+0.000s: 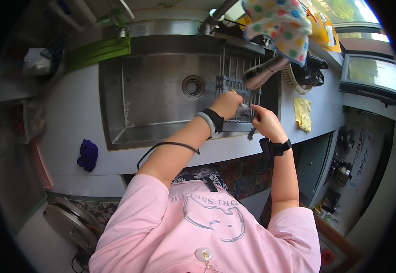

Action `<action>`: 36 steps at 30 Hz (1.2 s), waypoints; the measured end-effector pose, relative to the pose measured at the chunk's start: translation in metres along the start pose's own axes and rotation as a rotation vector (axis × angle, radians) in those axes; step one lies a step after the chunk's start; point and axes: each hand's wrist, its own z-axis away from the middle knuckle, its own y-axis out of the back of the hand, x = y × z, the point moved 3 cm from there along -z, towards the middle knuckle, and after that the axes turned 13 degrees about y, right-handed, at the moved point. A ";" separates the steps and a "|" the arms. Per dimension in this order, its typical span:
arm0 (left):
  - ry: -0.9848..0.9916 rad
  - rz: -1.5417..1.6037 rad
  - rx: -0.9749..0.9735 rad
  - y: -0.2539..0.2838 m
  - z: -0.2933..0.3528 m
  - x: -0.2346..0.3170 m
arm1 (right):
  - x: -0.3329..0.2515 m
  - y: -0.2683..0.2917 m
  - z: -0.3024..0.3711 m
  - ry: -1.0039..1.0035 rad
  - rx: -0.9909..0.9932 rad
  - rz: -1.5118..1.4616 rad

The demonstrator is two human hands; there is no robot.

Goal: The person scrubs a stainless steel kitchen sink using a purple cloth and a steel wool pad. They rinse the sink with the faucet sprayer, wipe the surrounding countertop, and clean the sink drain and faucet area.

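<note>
Above the right side of the steel sink, both hands are close together over a grey roll-up drying rack. Closed fingers of my left hand grip one end of a small, crumpled grey-and-dark thing, too small and blurred to name. My right hand pinches the same thing from the other side. A dark strip of it dangles below, near the sink's front edge. Just behind the hands, the faucet's spray head juts over the rack.
A spotted cloth hangs over the faucet. To the right lie a yellow cloth and a white basket with a black bag. At left are a purple cloth and a green board. A window stands open at right.
</note>
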 end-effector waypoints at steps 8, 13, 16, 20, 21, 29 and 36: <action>0.085 0.200 0.363 -0.022 -0.023 -0.022 | 0.047 0.015 0.075 -0.199 0.295 -0.389; 0.245 0.288 0.553 -0.016 -0.025 -0.025 | 0.072 0.036 0.122 -0.418 0.350 -0.236; 0.265 0.314 0.565 -0.012 -0.026 -0.029 | 0.091 0.045 0.140 -0.470 0.279 -0.274; 0.275 0.350 0.706 0.000 -0.028 -0.042 | 0.113 0.070 0.155 -0.499 0.384 -0.203; 0.254 0.339 0.649 0.000 -0.029 -0.042 | 0.114 0.076 0.156 -0.509 0.432 -0.222; -0.062 0.274 0.083 -0.034 0.002 0.005 | 0.028 0.047 0.083 -0.331 0.421 -0.672; 0.278 0.159 0.378 0.083 0.145 -0.072 | -0.127 -0.034 -0.049 -0.064 0.051 -1.158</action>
